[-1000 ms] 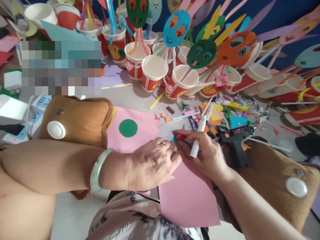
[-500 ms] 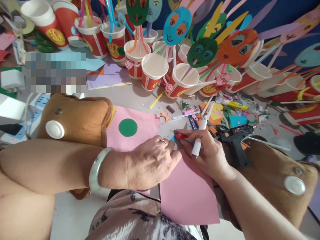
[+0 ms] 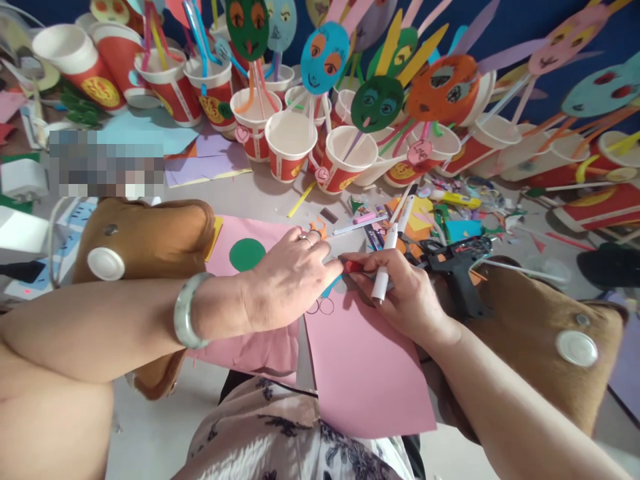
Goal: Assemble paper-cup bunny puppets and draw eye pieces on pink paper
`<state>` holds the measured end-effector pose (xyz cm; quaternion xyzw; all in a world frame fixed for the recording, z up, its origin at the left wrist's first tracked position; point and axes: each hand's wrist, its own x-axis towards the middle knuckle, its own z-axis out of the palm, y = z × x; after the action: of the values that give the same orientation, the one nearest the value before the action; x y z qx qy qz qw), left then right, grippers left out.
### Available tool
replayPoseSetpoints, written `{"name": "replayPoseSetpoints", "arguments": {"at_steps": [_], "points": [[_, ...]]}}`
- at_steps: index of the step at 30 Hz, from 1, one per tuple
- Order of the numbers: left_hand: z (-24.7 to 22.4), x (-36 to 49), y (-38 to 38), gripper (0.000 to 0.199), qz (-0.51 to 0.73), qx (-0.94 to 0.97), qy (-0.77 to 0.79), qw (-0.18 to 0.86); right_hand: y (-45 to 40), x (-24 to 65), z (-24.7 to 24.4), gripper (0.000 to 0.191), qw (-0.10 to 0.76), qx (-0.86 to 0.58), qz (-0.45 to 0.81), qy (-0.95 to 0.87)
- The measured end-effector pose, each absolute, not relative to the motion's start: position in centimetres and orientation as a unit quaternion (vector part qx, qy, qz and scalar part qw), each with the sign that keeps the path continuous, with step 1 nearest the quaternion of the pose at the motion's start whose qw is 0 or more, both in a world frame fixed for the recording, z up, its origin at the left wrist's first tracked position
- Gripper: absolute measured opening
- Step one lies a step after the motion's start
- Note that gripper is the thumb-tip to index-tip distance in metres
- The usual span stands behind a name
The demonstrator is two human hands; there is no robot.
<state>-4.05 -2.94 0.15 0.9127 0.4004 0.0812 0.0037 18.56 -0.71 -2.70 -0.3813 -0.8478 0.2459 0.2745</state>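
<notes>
My right hand (image 3: 410,293) is closed, with a white marker (image 3: 381,283) slanting between its fingers. A small red piece (image 3: 353,266), its kind unclear, shows at those fingertips. Palm down, my left hand (image 3: 287,277) has bent fingers that meet the right fingertips; its thumb is hidden. A small blue piece (image 3: 331,286) pokes out under its index finger, and I cannot tell whether it is gripped or pressed. Below both hands lies a pink sheet (image 3: 370,373) with small drawn circles (image 3: 326,306). Under my left forearm is another pink sheet (image 3: 270,363) bearing a green disc (image 3: 247,255).
Paper cups (image 3: 291,143) with painted faces on straws line the back. Paper scraps, a yellow cutter (image 3: 456,199) and a black glue gun (image 3: 457,273) lie at right. Brown padded pieces with white buttons sit left (image 3: 150,233) and right (image 3: 540,333).
My left hand has shifted up and left, uncovering the drawn circles on the pink sheet. My right hand has moved slightly left with the marker. The whole view has shifted a little.
</notes>
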Motion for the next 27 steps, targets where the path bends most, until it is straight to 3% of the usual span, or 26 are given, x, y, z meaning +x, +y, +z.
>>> {"name": "replayPoseSetpoints", "arguments": {"at_steps": [6,14,21,27], "points": [[-1.5,-4.4,-4.4,0.013,0.077,0.942,0.321,0.064,-0.8,18.5,-2.5,0.017,0.270,-0.391,0.255,-0.842],[-0.5,-4.9,-9.6,0.052,-0.001,0.955,0.296,0.021,-0.7,18.8,-2.9,0.016,0.267,-0.387,0.267,-0.841],[2.7,-4.6,-9.6,0.032,0.025,0.937,0.335,-0.102,-0.7,18.8,-2.9,0.014,0.271,-0.385,0.273,-0.839],[2.7,-4.7,-10.7,0.031,0.057,0.909,0.377,-0.167,-0.7,18.7,-2.8,0.015,0.275,-0.386,0.262,-0.840]]}}
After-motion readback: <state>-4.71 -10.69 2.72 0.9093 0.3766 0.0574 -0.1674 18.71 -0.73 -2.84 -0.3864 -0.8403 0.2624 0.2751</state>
